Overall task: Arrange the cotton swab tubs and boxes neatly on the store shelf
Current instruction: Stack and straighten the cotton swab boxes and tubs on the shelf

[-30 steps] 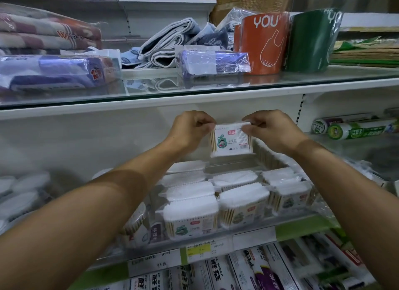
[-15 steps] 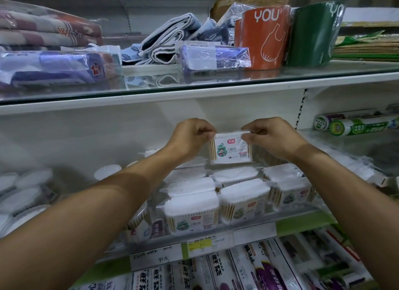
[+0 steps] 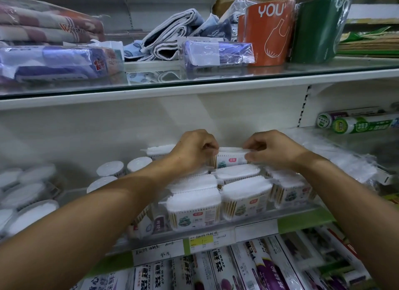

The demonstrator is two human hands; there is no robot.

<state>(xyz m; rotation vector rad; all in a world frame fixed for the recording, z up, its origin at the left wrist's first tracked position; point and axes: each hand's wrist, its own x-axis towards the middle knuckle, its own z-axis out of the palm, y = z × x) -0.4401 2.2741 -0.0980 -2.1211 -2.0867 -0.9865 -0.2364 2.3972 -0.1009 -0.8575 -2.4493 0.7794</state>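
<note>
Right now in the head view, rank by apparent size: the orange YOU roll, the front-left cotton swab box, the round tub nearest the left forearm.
1. orange YOU roll
2. front-left cotton swab box
3. round tub, partly hidden, so unsure

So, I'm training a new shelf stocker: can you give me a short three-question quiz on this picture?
1. True or false: both hands hold the same cotton swab box.
2. What stands left of the square boxes? A) round tubs B) glass jars C) soap bars
3. Fill in: the held box sits at the ___ of the middle row.

Key: 1 true, with left hand and right hand at its ends; 2 A; 3 back.
</note>
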